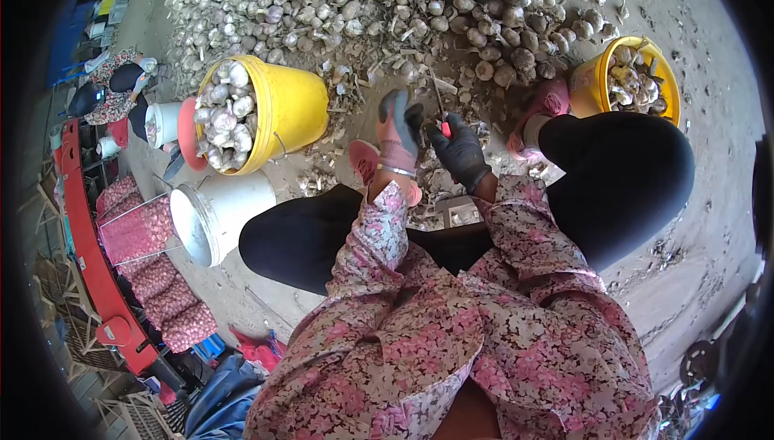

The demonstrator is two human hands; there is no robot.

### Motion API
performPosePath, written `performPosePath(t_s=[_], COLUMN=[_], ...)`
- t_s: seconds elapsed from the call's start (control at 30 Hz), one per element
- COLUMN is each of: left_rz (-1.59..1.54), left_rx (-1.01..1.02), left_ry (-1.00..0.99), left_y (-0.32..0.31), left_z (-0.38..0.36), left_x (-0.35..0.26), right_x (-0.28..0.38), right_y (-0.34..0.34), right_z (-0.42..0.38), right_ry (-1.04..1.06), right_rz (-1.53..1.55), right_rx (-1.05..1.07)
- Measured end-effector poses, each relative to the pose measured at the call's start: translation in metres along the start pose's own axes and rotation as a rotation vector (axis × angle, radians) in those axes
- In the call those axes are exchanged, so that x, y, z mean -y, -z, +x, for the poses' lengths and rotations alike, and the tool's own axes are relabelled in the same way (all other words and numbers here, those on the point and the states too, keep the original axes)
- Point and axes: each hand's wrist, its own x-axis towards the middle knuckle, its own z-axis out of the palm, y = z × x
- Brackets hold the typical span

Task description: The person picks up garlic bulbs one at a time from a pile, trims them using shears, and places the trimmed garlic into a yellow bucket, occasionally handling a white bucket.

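My right hand, in a dark glove, grips a knife with a red handle, its thin blade pointing away from me. Just left of it is my left hand, in a pink glove with grey fingers. Those fingers are curled, and whatever may be inside them is hidden. Ahead of both hands spreads a large heap of garlic bulbs, some with stalks. Dry garlic scraps litter the floor around my feet.
A yellow bucket full of garlic tilts at left; another yellow bucket with garlic stands at right. Nearer on the left is a white bucket. Beyond are red mesh sacks, a red metal beam and another person.
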Motion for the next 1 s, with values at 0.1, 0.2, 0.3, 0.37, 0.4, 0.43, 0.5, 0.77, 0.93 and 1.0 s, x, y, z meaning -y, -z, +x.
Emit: performPosePath(t_s=[0.1, 0.2, 0.3, 0.37, 0.4, 0.43, 0.5, 0.77, 0.93, 1.0], left_rz=[-0.251, 0.039, -0.056, -0.403, -0.397, -0.383, -0.383, -0.344, -0.408, -0.472], left_rx=[0.112, 0.303, 0.368, 0.428, 0.427, 0.439, 0.426, 0.415, 0.448, 0.431], left_ry=[0.562, 0.599, 0.583, 0.634, 0.638, 0.545, 0.354, 0.455, 0.504, 0.505], left_y=[0.008, 0.011, 0.011, 0.017, 0.02, 0.021, 0.023, 0.015, 0.01, 0.015], left_z=[-0.014, -0.019, -0.026, -0.014, -0.015, -0.017, -0.017, -0.02, -0.037, -0.047], left_x=[-0.023, -0.036, -0.038, -0.032, -0.03, -0.028, -0.017, -0.01, -0.015, -0.019], right_x=[0.009, 0.012, 0.044, 0.041, 0.02, 0.007, 0.019, 0.024, 0.029, 0.035], right_y=[0.007, 0.009, 0.033, 0.037, 0.028, 0.022, 0.019, 0.031, 0.04, 0.035], right_z=[-0.012, -0.023, -0.035, -0.035, -0.032, -0.03, -0.038, -0.032, -0.036, -0.039], right_ry=[0.051, 0.189, 0.193, 0.177, 0.206, 0.235, 0.02, 0.133, 0.301, 0.208], right_rz=[0.006, 0.029, -0.152, -0.276, -0.223, -0.172, 0.168, 0.099, -0.235, 0.076], right_rx=[0.075, 0.101, 0.116, 0.156, 0.148, 0.138, 0.233, 0.172, 0.109, 0.273])
